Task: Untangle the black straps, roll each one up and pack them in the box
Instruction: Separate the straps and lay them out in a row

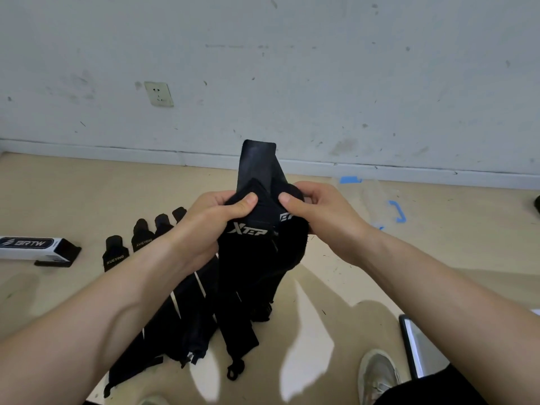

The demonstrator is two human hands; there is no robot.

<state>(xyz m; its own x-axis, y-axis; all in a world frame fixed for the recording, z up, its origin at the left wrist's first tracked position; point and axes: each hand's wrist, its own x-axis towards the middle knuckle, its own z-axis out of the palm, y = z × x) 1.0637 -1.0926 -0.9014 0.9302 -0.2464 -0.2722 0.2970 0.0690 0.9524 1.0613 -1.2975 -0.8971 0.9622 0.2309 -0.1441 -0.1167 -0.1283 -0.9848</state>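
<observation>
I hold a bunch of black straps (257, 252) up in front of me, above the floor. My left hand (210, 226) pinches it beside the white "XTEP" print, and my right hand (318, 214) grips it just to the right. One flat strap end (257, 162) sticks up above both thumbs. The rest hangs down onto several black straps (190, 323) laid side by side on the floor. A white and black "BRTW" box (32, 248) lies at the far left with its end flap open.
Several strap ends marked "KUETING" (140, 238) lie in a row between the box and my left arm. A clear plastic container with blue handles (377, 200) stands by the wall. A shoe (377, 372) and a dark-framed panel (415, 346) are at lower right.
</observation>
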